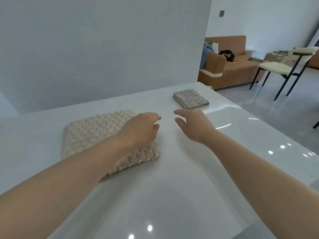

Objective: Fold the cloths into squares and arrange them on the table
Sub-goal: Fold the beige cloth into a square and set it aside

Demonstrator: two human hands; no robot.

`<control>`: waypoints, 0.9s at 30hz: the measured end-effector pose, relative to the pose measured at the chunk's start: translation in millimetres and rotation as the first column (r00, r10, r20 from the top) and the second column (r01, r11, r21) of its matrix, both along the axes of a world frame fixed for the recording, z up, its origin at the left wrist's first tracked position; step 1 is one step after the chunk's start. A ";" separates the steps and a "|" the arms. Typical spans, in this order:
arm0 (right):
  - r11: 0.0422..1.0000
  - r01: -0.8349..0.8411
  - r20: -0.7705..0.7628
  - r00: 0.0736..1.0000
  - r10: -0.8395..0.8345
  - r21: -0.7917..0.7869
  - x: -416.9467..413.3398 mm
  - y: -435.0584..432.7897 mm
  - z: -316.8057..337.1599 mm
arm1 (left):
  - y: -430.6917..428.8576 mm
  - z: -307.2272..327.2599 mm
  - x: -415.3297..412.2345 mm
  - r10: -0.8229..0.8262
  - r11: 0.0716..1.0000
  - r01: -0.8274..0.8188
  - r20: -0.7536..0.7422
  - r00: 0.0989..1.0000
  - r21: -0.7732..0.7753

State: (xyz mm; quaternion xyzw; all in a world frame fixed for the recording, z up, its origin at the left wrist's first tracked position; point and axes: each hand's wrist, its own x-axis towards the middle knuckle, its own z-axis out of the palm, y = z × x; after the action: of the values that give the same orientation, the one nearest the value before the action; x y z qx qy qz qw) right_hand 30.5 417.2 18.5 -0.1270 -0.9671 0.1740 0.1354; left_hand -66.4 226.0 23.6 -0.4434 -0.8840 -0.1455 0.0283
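White and glossy, the table (172, 195) fills most of the room from where I stand, with a plain grey wall behind it and a tan sofa (238, 69) and a pale chair (276, 66) off beyond the person's right hand (193, 125). Two cloths lie on the table, both already folded. The thick, knobbly cream cloth (96, 133) lies under the left hand (141, 130) and its forearm. The smaller grey cloth (190, 98) sits just past the right hand's fingertips, near the table's far edge. Neither hand grasps anything. The left hangs over the cream cloth's right-hand edge with fingers loosely curled round nothing, and I cannot tell whether its palm touches the fabric. The right is spread and relaxed above bare tabletop between the two cloths, apart from both. To my eye the folding looks done and the arranging is what remains. The cream cloth sits a little askew to the grey one, so I would take it with a hand on each opposite edge, fingers under and thumbs on top. Moved that way, the layers should go as one stack instead of shearing. The slick top should let it slide easily, so a light push ought to do. Once its edges run parallel with the grey cloth's, a flat palm pressed on top should settle the springy pile.
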 end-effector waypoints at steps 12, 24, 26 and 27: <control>0.955 -0.276 0.069 0.961 0.269 0.112 36.6 -114.8 -14.3 | -160.7 -19.3 58.6 0.129 0.984 -0.120 -0.063 0.990 0.131; 0.911 -0.347 0.170 0.934 0.314 0.223 24.6 -156.5 -26.2 | -221.8 -45.9 62.5 0.224 0.958 -0.215 -0.028 0.974 0.191; 0.907 -0.349 0.165 0.934 0.316 0.235 21.3 -161.3 -27.3 | -224.5 -47.0 59.5 0.227 0.956 -0.218 -0.021 0.974 0.195; 0.905 -0.347 0.165 0.935 0.314 0.247 19.6 -163.7 -27.7 | -225.4 -47.9 57.6 0.224 0.958 -0.217 -0.019 0.974 0.190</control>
State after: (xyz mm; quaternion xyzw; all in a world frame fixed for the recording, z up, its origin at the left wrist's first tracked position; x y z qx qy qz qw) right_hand 50.1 253.6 -9.1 0.0483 -0.9956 0.0519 0.0609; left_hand -8.9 0.7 -24.2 -0.3402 -0.9096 -0.2147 0.1036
